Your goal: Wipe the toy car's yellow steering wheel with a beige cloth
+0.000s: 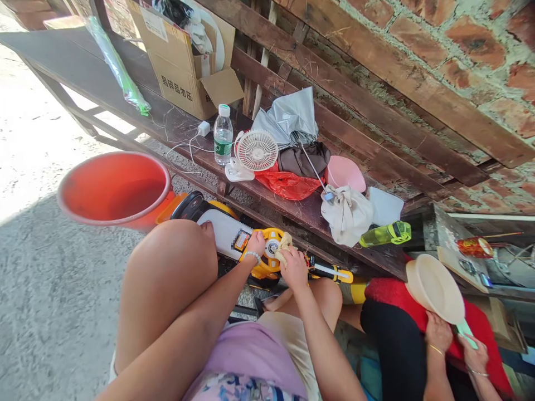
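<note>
Yellow steering wheel [272, 248], outstretched left hand [255, 245] clasping its rim, palm-down right hand [295, 269] clutching pale cloth [285, 246]

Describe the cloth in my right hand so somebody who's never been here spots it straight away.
Find the long dark wooden bench, then the yellow-and-white ride-on toy in front of it. At the toy's steering wheel, your right hand holds the cloth. It is small, crumpled and dull pale yellow, unlike the bright yellow wheel.
</note>
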Demonstrator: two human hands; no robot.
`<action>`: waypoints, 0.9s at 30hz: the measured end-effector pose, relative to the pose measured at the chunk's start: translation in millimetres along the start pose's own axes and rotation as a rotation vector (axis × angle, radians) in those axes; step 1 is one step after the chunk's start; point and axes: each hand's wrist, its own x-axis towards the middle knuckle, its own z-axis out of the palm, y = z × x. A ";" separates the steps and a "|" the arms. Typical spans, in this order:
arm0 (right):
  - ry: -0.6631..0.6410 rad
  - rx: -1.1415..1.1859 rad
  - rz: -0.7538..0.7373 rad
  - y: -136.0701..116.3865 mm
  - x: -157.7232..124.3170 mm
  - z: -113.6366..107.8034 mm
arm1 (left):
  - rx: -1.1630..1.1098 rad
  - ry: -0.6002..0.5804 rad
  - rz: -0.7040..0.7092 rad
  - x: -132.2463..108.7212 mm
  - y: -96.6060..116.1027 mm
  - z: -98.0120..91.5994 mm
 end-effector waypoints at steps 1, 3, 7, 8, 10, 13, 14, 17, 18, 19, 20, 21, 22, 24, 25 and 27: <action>-0.009 0.050 -0.032 5.9 -2.5 0.2 | 0.005 0.006 -0.007 -0.6 0.9 -0.5; 0.018 0.223 -0.052 19.9 -4.4 0.4 | 0.014 0.017 -0.023 -2.1 3.0 -1.7; 0.373 0.718 0.151 50.4 10.4 -4.7 | 0.039 0.022 -0.044 -5.6 6.9 -4.3; 0.498 0.816 0.230 59.9 17.2 -7.4 | 0.046 0.020 -0.049 -6.3 7.6 -5.0; 0.728 0.947 0.388 83.2 30.6 -12.1 | 0.058 0.017 -0.054 -7.7 9.1 -6.2; 0.921 0.953 0.534 124.9 39.8 -7.9 | 0.061 0.017 -0.054 -9.2 10.8 -7.5; 0.926 0.885 0.568 137.9 38.7 -2.4 | 0.060 0.018 -0.055 -9.5 11.2 -7.6; 0.784 0.586 0.540 164.2 28.0 20.1 | 0.052 0.017 -0.061 -9.4 11.1 -7.1; 0.742 0.518 0.491 167.4 24.0 26.6 | 0.050 0.016 -0.063 -9.1 10.9 -6.7; 0.712 0.476 0.437 167.9 20.9 31.3 | 0.050 0.013 -0.063 -8.6 10.5 -6.4; 0.694 0.456 0.389 165.8 18.8 33.5 | 0.052 0.010 -0.062 -8.2 10.3 -6.1; 0.688 0.452 0.359 161.6 17.8 33.0 | 0.056 0.008 -0.062 -7.8 10.1 -5.9; 0.696 0.458 0.354 155.8 17.7 29.9 | 0.061 0.007 -0.061 -7.5 10.1 -5.9; 0.748 0.505 0.391 140.8 17.8 17.6 | 0.072 0.004 -0.063 -7.4 10.7 -6.3; 0.784 0.549 0.420 131.8 16.7 9.8 | 0.077 0.002 -0.063 -7.5 11.3 -6.7; 0.834 0.679 0.477 110.9 9.5 -5.2 | 0.081 -0.002 -0.064 -8.1 12.4 -7.6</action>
